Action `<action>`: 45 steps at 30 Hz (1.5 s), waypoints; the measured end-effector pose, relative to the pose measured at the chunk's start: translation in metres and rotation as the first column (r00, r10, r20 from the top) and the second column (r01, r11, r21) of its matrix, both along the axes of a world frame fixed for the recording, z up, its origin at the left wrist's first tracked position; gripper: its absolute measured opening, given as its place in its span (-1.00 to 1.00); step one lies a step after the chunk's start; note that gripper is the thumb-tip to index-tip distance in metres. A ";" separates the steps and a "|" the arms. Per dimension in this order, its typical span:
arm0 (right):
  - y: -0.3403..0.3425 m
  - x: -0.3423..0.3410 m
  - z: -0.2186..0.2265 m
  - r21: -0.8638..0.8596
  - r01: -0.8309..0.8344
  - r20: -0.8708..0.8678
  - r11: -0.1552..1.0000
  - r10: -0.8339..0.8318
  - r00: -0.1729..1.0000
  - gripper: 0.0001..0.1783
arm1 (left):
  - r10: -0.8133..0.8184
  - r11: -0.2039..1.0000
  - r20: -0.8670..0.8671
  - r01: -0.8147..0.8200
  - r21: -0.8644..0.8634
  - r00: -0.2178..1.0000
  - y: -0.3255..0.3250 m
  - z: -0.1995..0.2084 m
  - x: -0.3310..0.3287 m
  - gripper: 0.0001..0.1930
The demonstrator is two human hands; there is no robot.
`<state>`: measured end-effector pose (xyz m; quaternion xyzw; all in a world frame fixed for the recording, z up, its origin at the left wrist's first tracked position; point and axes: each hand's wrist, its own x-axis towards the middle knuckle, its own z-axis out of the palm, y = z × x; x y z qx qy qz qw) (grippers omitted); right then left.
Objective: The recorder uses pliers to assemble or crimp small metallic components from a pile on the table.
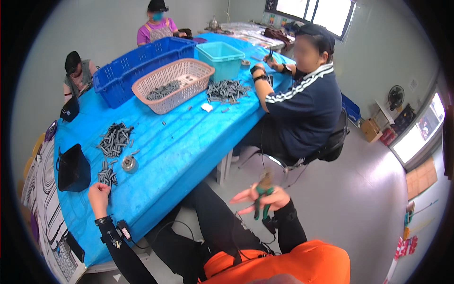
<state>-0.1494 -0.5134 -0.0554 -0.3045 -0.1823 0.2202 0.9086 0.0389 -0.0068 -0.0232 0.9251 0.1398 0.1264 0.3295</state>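
My left hand (98, 197) rests at the near edge of a small heap of dark grey rod-like pieces (107, 176), its fingers pinched together. Whether a piece is between the fingertips is too small to tell. Out past the table's edge, above the floor, my right hand (272, 198) holds green-handled pliers (263, 191) with the jaws pointing up. Motion blurs the jaws, and some fingers stretch away from the handles. Just beyond the small heap lies a larger pile of the same grey pieces (115, 140), with a round metal tin (129, 164) beside it.
A black bin (74, 168) stands left of the heaps on the blue-covered table (189, 137). Farther back are a pink basket (174, 97), a blue crate (113, 90), a teal tub (221, 59) and another grey pile (227, 92). A co-worker (302, 99) sits at right; two more people sit beyond.
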 end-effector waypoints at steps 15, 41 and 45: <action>0.046 0.017 -0.079 -0.975 0.206 0.209 0.083 0.028 0.978 -0.53 | -0.014 0.992 0.232 0.042 -0.119 0.973 0.024 -0.001 -0.016 -0.78; 0.151 0.034 0.031 -0.511 0.430 0.232 0.744 -0.362 0.903 -0.75 | -0.342 0.308 0.179 0.290 -0.906 0.923 -0.180 -0.001 -0.165 -0.88; 0.156 0.034 0.033 -0.521 0.419 0.229 0.743 -0.352 0.908 -0.73 | -0.310 0.284 0.195 0.287 -0.915 0.930 -0.183 -0.001 -0.167 -0.80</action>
